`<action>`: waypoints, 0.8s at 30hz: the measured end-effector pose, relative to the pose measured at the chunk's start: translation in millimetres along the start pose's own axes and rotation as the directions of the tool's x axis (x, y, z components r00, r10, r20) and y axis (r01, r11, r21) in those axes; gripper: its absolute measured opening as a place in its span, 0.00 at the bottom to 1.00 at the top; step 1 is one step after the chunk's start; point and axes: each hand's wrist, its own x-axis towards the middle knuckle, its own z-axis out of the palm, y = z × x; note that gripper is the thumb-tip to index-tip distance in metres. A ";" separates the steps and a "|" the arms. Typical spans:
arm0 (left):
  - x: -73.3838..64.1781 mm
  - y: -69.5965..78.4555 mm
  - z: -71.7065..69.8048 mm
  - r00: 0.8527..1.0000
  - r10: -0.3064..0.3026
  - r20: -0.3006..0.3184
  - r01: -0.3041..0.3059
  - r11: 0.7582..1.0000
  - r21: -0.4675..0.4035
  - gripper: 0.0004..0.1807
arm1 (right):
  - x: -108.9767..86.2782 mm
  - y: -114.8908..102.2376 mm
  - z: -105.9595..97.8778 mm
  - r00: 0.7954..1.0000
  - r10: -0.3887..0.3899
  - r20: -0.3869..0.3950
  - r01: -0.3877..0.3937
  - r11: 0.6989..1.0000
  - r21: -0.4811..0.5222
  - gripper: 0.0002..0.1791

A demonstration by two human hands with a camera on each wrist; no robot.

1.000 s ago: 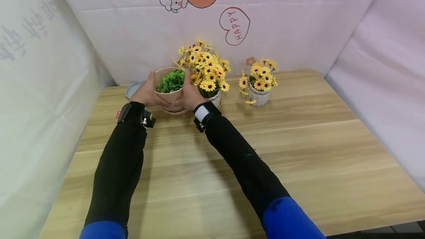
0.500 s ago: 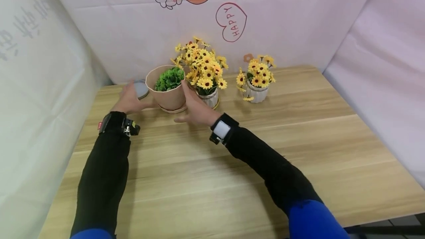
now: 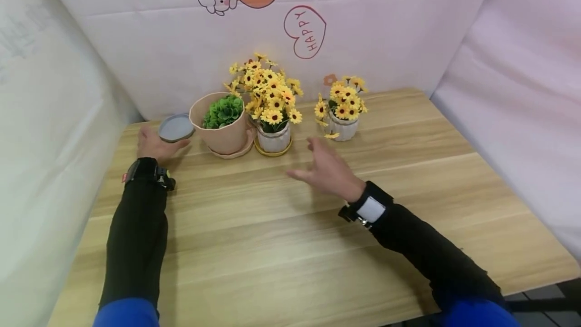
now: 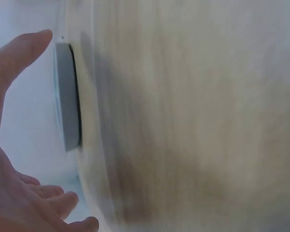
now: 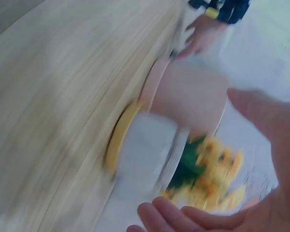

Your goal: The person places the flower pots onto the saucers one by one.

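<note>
In the head view my left hand [image 3: 156, 146] is at the front left of a grey-blue saucer [image 3: 176, 128], thumb and fingers spread apart. The left wrist view shows the saucer [image 4: 67, 96] beyond the spread thumb and fingers, with a gap to them. My right hand [image 3: 329, 169] hovers above the table, thumb and fingers apart, holding nothing. Left of it stands a white flowerpot [image 3: 274, 141] of yellow flowers [image 3: 272, 92] on a yellow saucer [image 3: 268, 153]. Beside that pot is a pink flowerpot [image 3: 223, 139] on a pink saucer [image 3: 236, 154], with a green plant [image 3: 223, 111] in it.
A second, smaller white flowerpot [image 3: 343, 128] with yellow flowers stands farther right. Behind the pots hangs a printed white cloth [image 3: 381, 29], and more cloth closes off both sides. The wooden table [image 3: 254, 246] spreads out in front.
Both hands have let go of the pink flowerpot, which now stands apart from them. My left hand moved left to the grey-blue saucer; my right hand moved right and towards me.
</note>
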 end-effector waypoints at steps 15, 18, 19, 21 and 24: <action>22.4 -9.1 -0.6 0.995 0.028 0.094 -0.027 1.000 -0.015 0.73 | 38.0 107.3 -61.4 0.895 0.445 0.039 -0.446 0.895 0.009 0.68; 23.3 -7.3 -1.4 0.992 0.042 0.115 -0.042 0.999 -0.008 0.73 | 55.2 126.9 -57.8 0.918 0.395 -0.027 -0.389 0.913 0.125 0.66; 22.9 -6.5 -1.9 0.992 0.045 0.114 -0.044 0.999 -0.014 0.73 | 60.9 131.7 -55.8 0.923 0.382 -0.054 -0.369 0.915 0.164 0.64; 22.9 -5.2 -2.6 0.992 0.056 0.112 -0.055 0.998 -0.011 0.73 | 70.2 138.0 -51.5 0.924 0.371 -0.098 -0.341 0.912 0.229 0.60; 24.0 -5.0 -1.7 0.992 0.073 0.107 -0.070 0.997 -0.024 0.72 | 80.6 143.6 -44.7 0.910 0.391 -0.138 -0.328 0.883 0.336 0.54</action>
